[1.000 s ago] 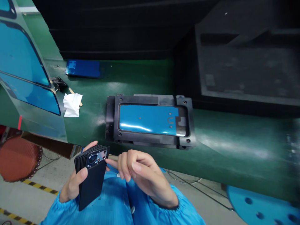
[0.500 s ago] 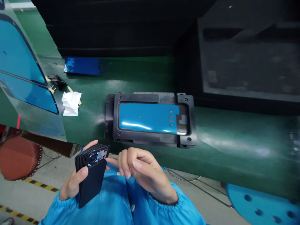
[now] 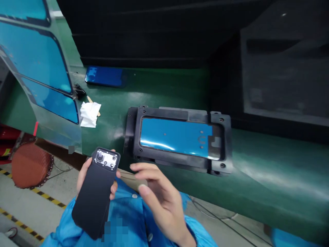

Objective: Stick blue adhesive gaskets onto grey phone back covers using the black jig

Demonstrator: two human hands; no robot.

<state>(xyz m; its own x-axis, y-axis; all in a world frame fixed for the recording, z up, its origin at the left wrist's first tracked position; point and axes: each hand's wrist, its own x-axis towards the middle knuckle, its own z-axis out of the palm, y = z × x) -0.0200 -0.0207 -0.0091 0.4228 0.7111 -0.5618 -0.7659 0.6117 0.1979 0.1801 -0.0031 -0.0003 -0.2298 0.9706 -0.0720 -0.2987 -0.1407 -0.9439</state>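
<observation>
My left hand (image 3: 83, 173) is wrapped round a stack of black phone back covers (image 3: 91, 197), its fingers showing along both edges. The top cover faces up, with a silvery camera area (image 3: 106, 159) at its upper end. To the right of the stack, my right hand (image 3: 164, 202) hangs in the air before the bench edge, fingers spread and nothing in them. Beyond it, a dark holding fixture (image 3: 227, 151) lies on the green bench. A phone-shaped panel with blue film (image 3: 174, 137) rests in its recess.
Another blue-filmed phone-shaped piece (image 3: 104, 76) lies further back. A crumpled white tissue (image 3: 89, 115) covers part of a wooden stick. Large blue-filmed sheets (image 3: 51, 99) stand at left. Black boxes (image 3: 144, 34) line the back, and a round brown stool (image 3: 31, 166) is below left.
The stack has turned in my left hand, from fanned edges showing to the top cover facing up. My right hand has drawn away from the covers and opened. The view has shifted.
</observation>
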